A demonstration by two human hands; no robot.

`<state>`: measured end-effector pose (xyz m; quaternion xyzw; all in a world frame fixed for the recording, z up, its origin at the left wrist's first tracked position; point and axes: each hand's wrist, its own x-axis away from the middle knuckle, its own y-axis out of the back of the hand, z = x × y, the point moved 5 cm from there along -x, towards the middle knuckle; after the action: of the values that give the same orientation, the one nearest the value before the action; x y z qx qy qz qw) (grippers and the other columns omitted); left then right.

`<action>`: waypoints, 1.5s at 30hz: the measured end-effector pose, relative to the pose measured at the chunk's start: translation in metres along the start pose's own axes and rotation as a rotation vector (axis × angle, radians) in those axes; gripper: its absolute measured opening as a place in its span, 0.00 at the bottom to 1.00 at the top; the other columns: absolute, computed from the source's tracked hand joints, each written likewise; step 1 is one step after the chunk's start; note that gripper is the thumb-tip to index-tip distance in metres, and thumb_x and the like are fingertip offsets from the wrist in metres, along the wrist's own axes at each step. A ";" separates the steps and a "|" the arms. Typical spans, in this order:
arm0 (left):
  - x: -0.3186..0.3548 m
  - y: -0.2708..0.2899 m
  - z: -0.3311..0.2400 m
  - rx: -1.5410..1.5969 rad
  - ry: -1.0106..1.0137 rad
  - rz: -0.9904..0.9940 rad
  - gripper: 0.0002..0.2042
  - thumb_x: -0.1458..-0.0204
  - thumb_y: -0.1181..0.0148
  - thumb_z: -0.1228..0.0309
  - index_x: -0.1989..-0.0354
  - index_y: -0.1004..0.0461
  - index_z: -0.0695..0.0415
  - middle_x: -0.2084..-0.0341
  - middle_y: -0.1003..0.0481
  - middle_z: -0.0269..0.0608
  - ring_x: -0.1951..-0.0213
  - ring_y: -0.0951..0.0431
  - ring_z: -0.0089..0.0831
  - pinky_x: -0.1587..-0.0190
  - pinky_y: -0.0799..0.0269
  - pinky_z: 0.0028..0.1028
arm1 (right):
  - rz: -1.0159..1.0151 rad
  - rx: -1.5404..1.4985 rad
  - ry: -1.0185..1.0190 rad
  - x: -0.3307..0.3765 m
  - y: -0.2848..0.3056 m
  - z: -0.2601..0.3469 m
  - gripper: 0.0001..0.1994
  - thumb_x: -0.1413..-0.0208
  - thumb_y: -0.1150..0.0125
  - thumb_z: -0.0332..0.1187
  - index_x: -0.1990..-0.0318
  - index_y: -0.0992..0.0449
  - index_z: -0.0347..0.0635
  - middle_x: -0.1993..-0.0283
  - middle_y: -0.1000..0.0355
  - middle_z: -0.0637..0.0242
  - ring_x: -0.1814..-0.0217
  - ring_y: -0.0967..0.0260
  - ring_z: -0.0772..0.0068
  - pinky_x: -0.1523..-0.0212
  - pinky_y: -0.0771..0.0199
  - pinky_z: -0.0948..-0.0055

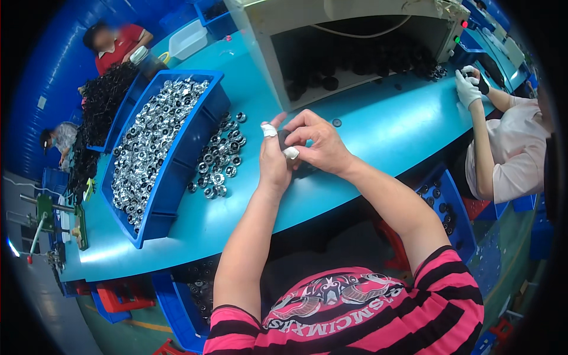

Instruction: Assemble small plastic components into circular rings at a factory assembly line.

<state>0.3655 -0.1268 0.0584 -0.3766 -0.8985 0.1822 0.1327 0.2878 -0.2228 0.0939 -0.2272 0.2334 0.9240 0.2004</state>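
My left hand (274,163) and my right hand (322,144) meet over the near side of the turquoise table (378,127). Between them is a small dark part (283,138), mostly covered by my fingers, so its exact shape is hidden. My left hand is closed around it, while the fingers and thumb of my right hand pinch at it. White wrapping covers a digit on each hand. Left of my hands lies a loose pile of shiny silver round parts with dark centres (220,155).
A blue bin (168,195) heaped with similar silver parts stands on the left, with a bin of black pieces (112,89) behind. A box-like machine (355,23) with dark parts inside stands ahead. A white-gloved co-worker (509,142) sits at right; another person (115,50) is far left.
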 end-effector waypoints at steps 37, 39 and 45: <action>-0.008 0.000 0.027 -0.352 -0.052 0.268 0.16 0.28 0.51 0.59 0.47 0.24 0.58 0.74 0.29 0.29 0.79 0.37 0.13 0.77 0.40 0.17 | -0.191 1.037 -0.023 -0.292 0.040 -0.182 0.23 0.47 0.37 0.36 0.41 0.23 0.50 0.36 0.30 0.53 0.35 0.31 0.49 0.37 0.31 0.50; -0.010 -0.002 0.026 -0.374 -0.067 0.270 0.15 0.29 0.50 0.60 0.47 0.23 0.58 0.74 0.29 0.29 0.79 0.37 0.12 0.77 0.40 0.17 | -0.205 1.036 0.000 -0.294 0.041 -0.181 0.24 0.48 0.35 0.36 0.40 0.23 0.50 0.35 0.30 0.54 0.34 0.32 0.49 0.36 0.31 0.50; -0.011 -0.001 0.027 -0.374 -0.050 0.257 0.13 0.30 0.47 0.61 0.48 0.23 0.56 0.75 0.29 0.27 0.79 0.37 0.12 0.77 0.41 0.16 | -0.239 1.004 0.069 -0.284 0.045 -0.176 0.28 0.51 0.32 0.38 0.38 0.25 0.50 0.33 0.33 0.54 0.32 0.34 0.49 0.35 0.34 0.49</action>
<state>0.3621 -0.1417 0.0340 -0.5015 -0.8642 0.0372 0.0137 0.5557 -0.4259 0.1160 -0.1583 0.6269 0.6608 0.3812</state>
